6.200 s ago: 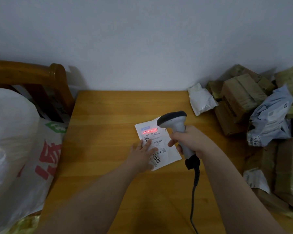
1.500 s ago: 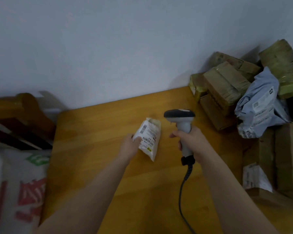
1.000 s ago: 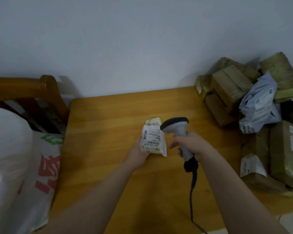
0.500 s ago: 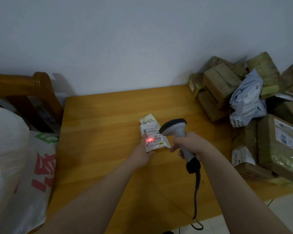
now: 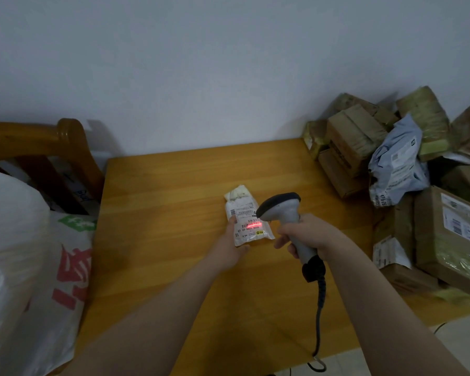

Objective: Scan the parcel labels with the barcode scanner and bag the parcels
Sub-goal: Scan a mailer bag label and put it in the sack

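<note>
At frame centre, the left hand (image 5: pixel 229 246) pinched the white parcel (image 5: pixel 246 221) by its edge over the table (image 5: pixel 160 202), the right hand (image 5: pixel 307 234) curled its fingers round the barcode scanner (image 5: pixel 281 210); both were best held steady, red beam (image 5: pixel 251 226) spanning the whole barcode

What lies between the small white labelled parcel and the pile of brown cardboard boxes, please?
In the head view, the grey handheld barcode scanner, gripped by the right hand; otherwise bare wooden table.
</note>
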